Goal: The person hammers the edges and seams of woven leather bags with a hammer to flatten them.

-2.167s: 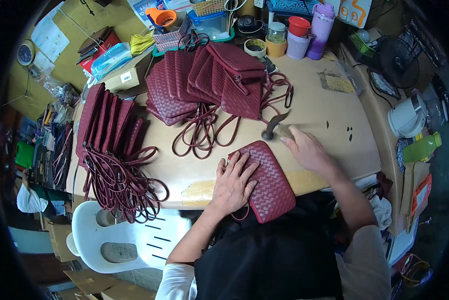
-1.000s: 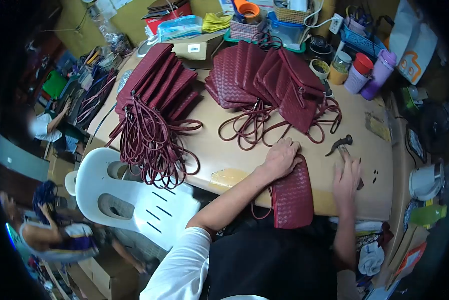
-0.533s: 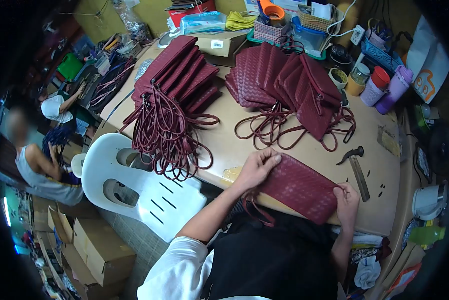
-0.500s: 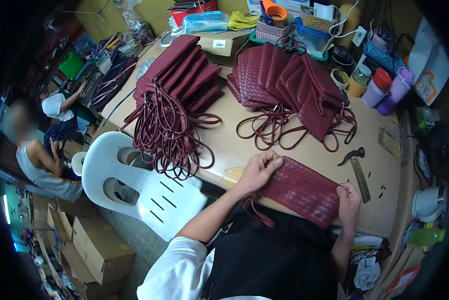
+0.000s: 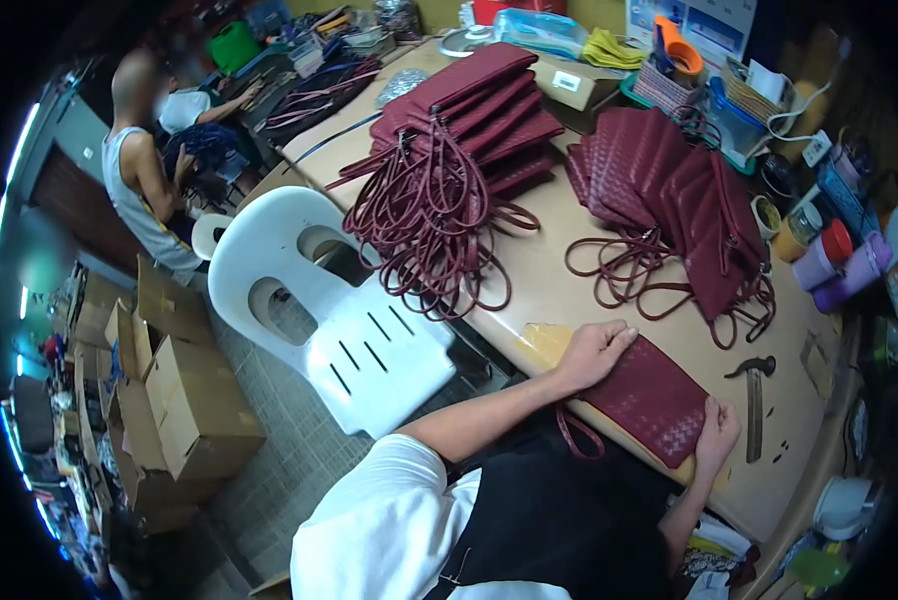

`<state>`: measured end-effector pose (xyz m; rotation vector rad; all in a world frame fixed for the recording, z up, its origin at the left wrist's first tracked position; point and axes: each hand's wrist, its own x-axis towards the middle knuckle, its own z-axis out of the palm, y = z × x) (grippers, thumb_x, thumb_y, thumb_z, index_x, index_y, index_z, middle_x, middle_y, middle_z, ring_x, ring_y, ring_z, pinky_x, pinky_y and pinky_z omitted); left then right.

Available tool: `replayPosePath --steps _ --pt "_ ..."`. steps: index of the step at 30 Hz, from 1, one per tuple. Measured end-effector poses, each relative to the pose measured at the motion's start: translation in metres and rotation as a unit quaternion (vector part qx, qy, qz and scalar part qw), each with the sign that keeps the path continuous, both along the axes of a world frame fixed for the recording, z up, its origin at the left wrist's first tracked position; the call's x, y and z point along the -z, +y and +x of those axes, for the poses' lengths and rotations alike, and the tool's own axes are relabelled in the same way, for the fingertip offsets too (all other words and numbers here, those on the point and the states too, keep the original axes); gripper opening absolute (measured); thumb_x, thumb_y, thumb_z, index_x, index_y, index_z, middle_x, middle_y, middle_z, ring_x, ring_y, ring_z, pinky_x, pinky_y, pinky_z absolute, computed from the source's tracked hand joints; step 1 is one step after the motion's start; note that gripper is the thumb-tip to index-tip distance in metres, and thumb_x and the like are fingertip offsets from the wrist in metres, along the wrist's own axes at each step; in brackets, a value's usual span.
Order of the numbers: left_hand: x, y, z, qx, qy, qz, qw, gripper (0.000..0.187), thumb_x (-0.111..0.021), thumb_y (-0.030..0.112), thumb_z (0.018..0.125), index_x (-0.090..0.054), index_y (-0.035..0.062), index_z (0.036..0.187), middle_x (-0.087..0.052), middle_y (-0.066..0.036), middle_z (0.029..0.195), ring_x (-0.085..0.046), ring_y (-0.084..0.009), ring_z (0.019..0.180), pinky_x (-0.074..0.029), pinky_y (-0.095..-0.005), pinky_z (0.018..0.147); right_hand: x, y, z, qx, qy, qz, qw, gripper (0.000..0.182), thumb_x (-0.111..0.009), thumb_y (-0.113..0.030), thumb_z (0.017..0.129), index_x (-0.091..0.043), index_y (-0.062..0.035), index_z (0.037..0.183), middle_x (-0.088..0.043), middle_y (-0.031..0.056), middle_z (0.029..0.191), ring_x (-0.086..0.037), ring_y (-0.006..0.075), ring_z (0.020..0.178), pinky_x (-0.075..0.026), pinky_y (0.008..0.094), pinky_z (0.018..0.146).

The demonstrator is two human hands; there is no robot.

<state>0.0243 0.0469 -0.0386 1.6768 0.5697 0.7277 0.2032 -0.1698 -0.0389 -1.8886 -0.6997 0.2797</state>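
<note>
Between my two hands a dark red woven pouch point(image 5: 649, 395) is held flat over the table's near edge, its wrist strap point(image 5: 579, 436) hanging down by my lap. My left hand point(image 5: 597, 354) pinches the pouch's upper left corner. At the opposite end, my right hand point(image 5: 717, 432) grips the right edge with its fingers closed. Beyond them lie two piles of similar red pouches, one at the left point(image 5: 479, 110) with a large tangle of straps point(image 5: 429, 220), the other at the right point(image 5: 659, 180). A hammer point(image 5: 755, 405) rests to the right of my right hand.
A white plastic chair point(image 5: 369, 340) stands left of the table point(image 5: 529, 290). Open cardboard boxes point(image 5: 204, 400) are on the floor. Two people sit in the back left, one in a sleeveless top point(image 5: 134, 180). Baskets, cups point(image 5: 819, 262) and tape line the table's far right.
The view has swung left, so the table's things appear further right. Both hands still hold the pouch, and its strap now hangs as an open loop.
</note>
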Motion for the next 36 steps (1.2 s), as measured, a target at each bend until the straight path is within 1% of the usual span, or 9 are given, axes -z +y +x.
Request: replayPosePath --steps 2,3,7,9,19,24,31,34,36 --pt "0.002 -0.001 -0.001 -0.010 -0.004 0.021 1.000 0.038 -0.050 0.029 0.101 -0.046 0.0027 0.074 -0.031 -0.002 0.059 -0.031 -0.0071 0.059 -0.034 -0.0302 0.052 0.002 -0.002 0.004 0.043 0.061 0.040 0.996 0.030 -0.059 -0.011 0.096 -0.044 -0.0068 0.071 -0.041 -0.0048 0.068 -0.037 0.0029 0.066 -0.033 0.0208 0.057" --pt "0.001 -0.001 -0.001 -0.008 0.006 0.013 1.000 0.034 -0.053 0.026 0.098 -0.051 -0.0008 0.078 -0.044 -0.018 0.061 -0.045 -0.0220 0.054 -0.040 -0.0391 0.056 0.002 0.002 0.004 0.031 0.068 0.093 0.993 0.031 -0.058 -0.016 0.098 -0.043 -0.0083 0.071 -0.040 -0.0061 0.067 -0.036 0.0021 0.064 -0.033 0.0200 0.056" --pt "0.007 0.000 0.013 -0.064 -0.119 0.053 0.989 0.032 -0.051 0.024 0.100 -0.055 -0.0012 0.081 -0.052 -0.013 0.065 -0.048 -0.0172 0.059 -0.043 -0.0349 0.059 -0.004 0.014 0.003 0.048 0.075 0.121 0.989 0.034 -0.056 -0.021 0.100 -0.041 -0.0095 0.071 -0.039 -0.0071 0.066 -0.035 0.0026 0.061 -0.032 0.0193 0.056" --pt "0.002 0.007 0.015 0.018 -0.035 0.028 0.999 0.027 -0.055 0.021 0.097 -0.058 -0.0022 0.084 -0.058 -0.018 0.072 -0.054 -0.0224 0.063 -0.045 -0.0371 0.063 -0.004 0.016 0.010 0.055 0.048 0.139 0.988 0.038 -0.054 -0.025 0.101 -0.038 -0.0099 0.070 -0.036 -0.0075 0.064 -0.032 0.0030 0.060 -0.030 0.0201 0.054" --pt "-0.004 0.006 0.031 -0.001 0.027 0.077 0.997 0.024 -0.061 0.017 0.093 -0.055 -0.0017 0.081 -0.049 -0.014 0.065 -0.044 -0.0192 0.059 -0.041 -0.0353 0.055 0.009 0.005 0.042 0.104 -0.089 0.049 0.989 0.046 -0.055 -0.028 0.100 -0.031 -0.0082 0.066 -0.028 -0.0060 0.062 -0.026 0.0050 0.060 -0.023 0.0251 0.051" --pt "0.000 0.002 0.036 -0.033 -0.070 0.060 0.995 0.025 -0.063 0.019 0.090 -0.055 -0.0009 0.079 -0.054 -0.021 0.067 -0.056 -0.0342 0.063 -0.044 -0.0417 0.061 0.003 0.011 0.028 0.099 -0.058 0.040 0.993 0.041 -0.051 -0.030 0.101 -0.041 -0.0019 0.074 -0.036 -0.0030 0.066 -0.034 0.0086 0.064 -0.033 0.0271 0.057" --pt "-0.014 0.009 0.029 0.076 -0.052 0.140 0.986 0.019 -0.059 0.017 0.093 -0.060 -0.0005 0.088 -0.061 -0.019 0.075 -0.062 -0.0337 0.072 -0.048 -0.0397 0.068 0.003 0.009 0.024 0.007 -0.067 0.042 0.997 0.035 -0.052 -0.029 0.101 -0.052 0.0011 0.083 -0.046 0.0013 0.069 -0.042 0.0101 0.068 -0.040 0.0259 0.064" --pt "-0.018 0.008 0.028 0.111 0.118 0.107 0.981 0.018 -0.060 0.019 0.091 -0.063 0.0012 0.095 -0.062 -0.016 0.076 -0.065 -0.0337 0.079 -0.050 -0.0378 0.069 0.002 0.001 0.031 0.014 -0.058 -0.088 0.994 0.028 -0.054 -0.025 0.099 -0.058 0.0017 0.094 -0.057 0.0089 0.081 -0.053 0.0179 0.076 -0.045 0.0323 0.074" --pt "-0.012 -0.002 0.029 0.038 0.132 0.227 0.964 0.021 -0.062 0.015 0.086 -0.064 0.0042 0.104 -0.063 -0.016 0.091 -0.063 -0.0316 0.098 -0.049 -0.0386 0.082 -0.024 0.019 0.004 0.033 -0.317 -0.229 0.920 0.026 -0.054 -0.021 0.096 -0.058 0.0007 0.111 -0.059 0.0164 0.109 -0.057 0.0292 0.100 -0.043 0.0415 0.090"
